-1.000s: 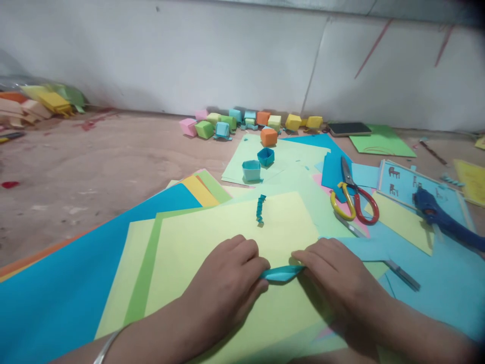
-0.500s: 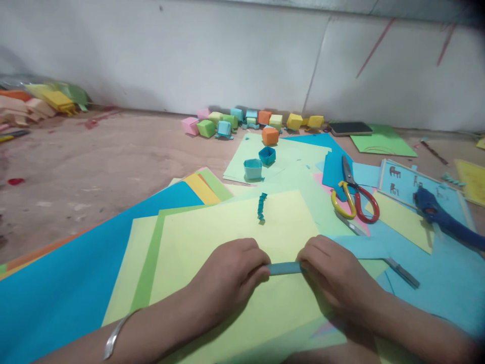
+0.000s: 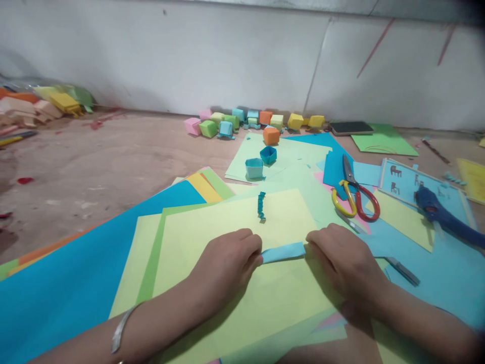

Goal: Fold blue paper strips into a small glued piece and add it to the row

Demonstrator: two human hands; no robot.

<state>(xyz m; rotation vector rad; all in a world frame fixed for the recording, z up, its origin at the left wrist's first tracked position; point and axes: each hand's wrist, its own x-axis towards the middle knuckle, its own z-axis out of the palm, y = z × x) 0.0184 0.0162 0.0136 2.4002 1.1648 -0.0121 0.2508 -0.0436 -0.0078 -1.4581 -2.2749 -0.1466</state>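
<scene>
One blue strip, long axis crosswise, in left hand, grip of right hand unclear.

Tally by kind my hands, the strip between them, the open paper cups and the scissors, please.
Left hand and right hand: 2 hands
Paper strip: 1
Light blue cup and dark blue cup: 2 open cups
Scissors: 1 pair
Total: 6
</scene>
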